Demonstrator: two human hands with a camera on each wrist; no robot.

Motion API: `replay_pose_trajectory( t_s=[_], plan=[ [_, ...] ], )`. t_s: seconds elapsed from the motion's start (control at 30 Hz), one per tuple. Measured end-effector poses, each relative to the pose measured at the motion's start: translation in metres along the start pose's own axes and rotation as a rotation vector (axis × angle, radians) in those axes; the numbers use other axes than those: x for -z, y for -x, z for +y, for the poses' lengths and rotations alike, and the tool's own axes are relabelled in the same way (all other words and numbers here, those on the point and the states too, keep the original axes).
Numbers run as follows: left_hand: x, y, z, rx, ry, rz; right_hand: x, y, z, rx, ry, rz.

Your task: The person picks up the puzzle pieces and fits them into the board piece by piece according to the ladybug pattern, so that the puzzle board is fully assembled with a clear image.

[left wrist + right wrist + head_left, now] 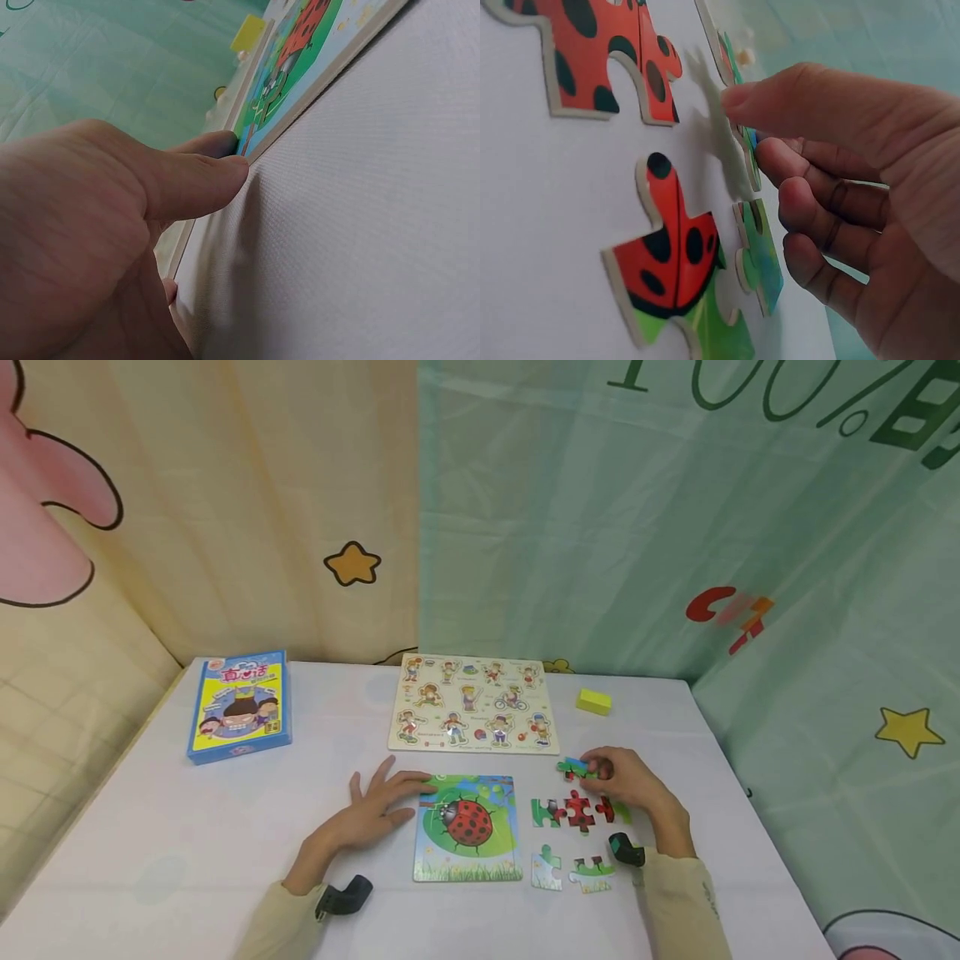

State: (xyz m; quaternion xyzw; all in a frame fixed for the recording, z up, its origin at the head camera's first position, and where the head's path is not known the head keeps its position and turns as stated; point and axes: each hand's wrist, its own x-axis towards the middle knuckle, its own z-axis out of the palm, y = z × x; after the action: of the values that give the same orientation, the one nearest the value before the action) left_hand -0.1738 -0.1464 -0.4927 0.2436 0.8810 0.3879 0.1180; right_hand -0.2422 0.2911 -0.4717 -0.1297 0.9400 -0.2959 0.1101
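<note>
A ladybug puzzle board point(467, 827) lies on the white table in front of me. My left hand point(386, 802) rests flat beside it, fingers straight, with the thumb point(202, 180) against the left edge of the board point(315, 71). My right hand point(603, 772) pinches a green and blue puzzle piece point(574, 767) between thumb and fingers; the piece point(720, 131) is tilted up off the table with its pale underside showing. Loose ladybug pieces point(579, 811) lie just below that hand, and the red spotted pieces point(671, 262) show close up in the right wrist view.
Two more loose pieces point(546, 868) point(592, 873) lie near the front. A wooden peg puzzle point(474, 703) sits at the back centre, a yellow block point(593, 701) to its right and a blue game box point(240, 704) at the back left. Curtains enclose the table.
</note>
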Motion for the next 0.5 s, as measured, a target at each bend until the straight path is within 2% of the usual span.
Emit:
replay_pose_trajectory(
  t_s=[0.17,0.5],
  plan=[
    [-0.001,0.000,0.001,-0.004,0.004,-0.004,-0.001,0.002,-0.005,0.020,0.004,-0.004],
    [0.001,0.000,0.000,0.012,0.002,0.003,-0.011,-0.002,-0.030,0.136,0.007,-0.038]
  ],
)
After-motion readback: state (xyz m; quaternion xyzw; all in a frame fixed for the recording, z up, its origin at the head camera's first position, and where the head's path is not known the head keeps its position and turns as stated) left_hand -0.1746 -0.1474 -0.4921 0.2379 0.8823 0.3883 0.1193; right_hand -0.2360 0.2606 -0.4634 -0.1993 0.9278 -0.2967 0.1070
